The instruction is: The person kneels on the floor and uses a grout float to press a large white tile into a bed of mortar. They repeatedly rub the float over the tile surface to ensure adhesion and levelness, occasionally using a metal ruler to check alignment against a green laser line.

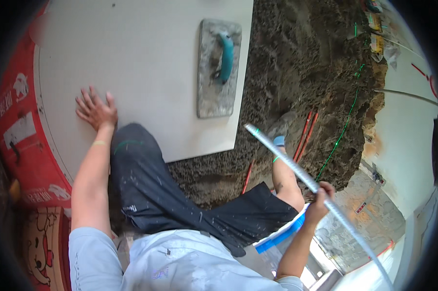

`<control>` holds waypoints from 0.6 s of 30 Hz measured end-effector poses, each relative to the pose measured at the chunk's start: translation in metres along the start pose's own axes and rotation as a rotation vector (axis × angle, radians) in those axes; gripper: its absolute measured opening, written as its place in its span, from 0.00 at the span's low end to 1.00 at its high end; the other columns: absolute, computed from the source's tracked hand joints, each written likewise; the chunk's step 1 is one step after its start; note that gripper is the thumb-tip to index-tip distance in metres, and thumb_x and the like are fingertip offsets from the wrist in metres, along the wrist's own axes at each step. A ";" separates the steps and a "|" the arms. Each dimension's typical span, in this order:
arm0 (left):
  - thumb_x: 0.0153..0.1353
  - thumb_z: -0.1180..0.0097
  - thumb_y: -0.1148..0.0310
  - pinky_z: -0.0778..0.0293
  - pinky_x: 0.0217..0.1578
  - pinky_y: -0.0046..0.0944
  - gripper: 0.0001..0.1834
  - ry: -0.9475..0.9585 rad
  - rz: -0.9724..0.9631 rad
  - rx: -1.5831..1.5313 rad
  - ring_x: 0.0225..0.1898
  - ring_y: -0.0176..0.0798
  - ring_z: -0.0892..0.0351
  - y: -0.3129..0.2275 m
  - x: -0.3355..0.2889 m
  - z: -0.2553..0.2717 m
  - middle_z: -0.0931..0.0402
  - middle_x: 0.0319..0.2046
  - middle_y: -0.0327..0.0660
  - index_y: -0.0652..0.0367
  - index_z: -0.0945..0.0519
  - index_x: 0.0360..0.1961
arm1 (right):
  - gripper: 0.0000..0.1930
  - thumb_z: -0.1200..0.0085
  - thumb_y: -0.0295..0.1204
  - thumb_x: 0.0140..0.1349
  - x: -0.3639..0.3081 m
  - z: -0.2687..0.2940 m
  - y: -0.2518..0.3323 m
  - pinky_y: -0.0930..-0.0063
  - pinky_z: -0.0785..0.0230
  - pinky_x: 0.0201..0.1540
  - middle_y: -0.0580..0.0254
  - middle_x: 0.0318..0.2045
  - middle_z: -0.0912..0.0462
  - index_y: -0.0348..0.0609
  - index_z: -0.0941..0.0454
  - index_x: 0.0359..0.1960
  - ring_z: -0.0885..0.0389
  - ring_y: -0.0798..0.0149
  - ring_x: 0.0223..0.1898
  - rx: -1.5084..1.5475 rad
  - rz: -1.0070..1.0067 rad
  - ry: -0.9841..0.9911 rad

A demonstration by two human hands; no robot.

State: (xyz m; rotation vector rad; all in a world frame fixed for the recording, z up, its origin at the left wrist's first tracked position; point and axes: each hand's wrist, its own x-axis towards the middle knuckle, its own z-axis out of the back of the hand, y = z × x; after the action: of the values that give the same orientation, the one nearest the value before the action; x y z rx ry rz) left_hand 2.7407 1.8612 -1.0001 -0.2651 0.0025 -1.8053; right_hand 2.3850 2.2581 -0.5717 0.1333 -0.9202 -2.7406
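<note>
My left hand point(98, 110) lies flat with fingers spread on a large white tile point(141, 58). My left knee, in dark shorts, rests at the near edge of the tile. At the right, my right hand point(319, 206) is closed around a long, thin metal straightedge point(289, 162). The bar slants from above the mortar down to the lower right, and its far tip is near the tile's near right corner. A grey rectangular float point(219, 99) with a teal handle sits on the tile near its right edge, untouched by either hand.
Rough dark mortar point(296, 58) spreads right of the tile, with red pipes point(306, 136) in it and a green laser line point(336, 144) across it. Red printed sheeting point(22, 131) borders the left. A cardboard box point(41, 247) stands at lower left. Yellow packages point(376, 43) lie at upper right.
</note>
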 end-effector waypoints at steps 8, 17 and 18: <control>0.63 0.57 0.38 0.66 0.66 0.77 0.37 -0.011 -0.029 0.064 0.75 0.63 0.57 -0.077 0.200 -0.072 0.51 0.75 0.43 0.31 0.41 0.73 | 0.08 0.50 0.27 0.63 0.238 -0.060 0.118 0.73 0.27 0.30 0.57 0.32 0.23 0.36 0.25 0.40 0.23 0.65 0.28 0.204 0.234 0.043; 0.60 0.61 0.32 0.69 0.67 0.76 0.42 -0.160 0.405 0.047 0.74 0.68 0.62 -0.161 0.363 -0.123 0.54 0.74 0.55 0.38 0.40 0.73 | 0.10 0.54 0.25 0.64 0.408 -0.185 0.234 0.68 0.29 0.33 0.53 0.32 0.21 0.33 0.26 0.45 0.21 0.62 0.30 0.187 0.252 0.295; 0.60 0.60 0.32 0.69 0.67 0.75 0.42 -0.140 0.408 0.045 0.74 0.68 0.62 -0.161 0.366 -0.119 0.54 0.74 0.56 0.39 0.40 0.72 | 0.10 0.53 0.25 0.64 0.416 -0.198 0.244 0.68 0.29 0.32 0.53 0.32 0.21 0.33 0.26 0.44 0.20 0.62 0.28 0.185 0.250 0.291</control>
State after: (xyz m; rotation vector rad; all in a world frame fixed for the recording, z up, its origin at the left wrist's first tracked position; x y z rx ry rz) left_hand 2.4824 1.5345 -1.0278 -0.3319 -0.0777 -1.3777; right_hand 2.0654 1.8462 -0.5854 0.4090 -1.0258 -2.3280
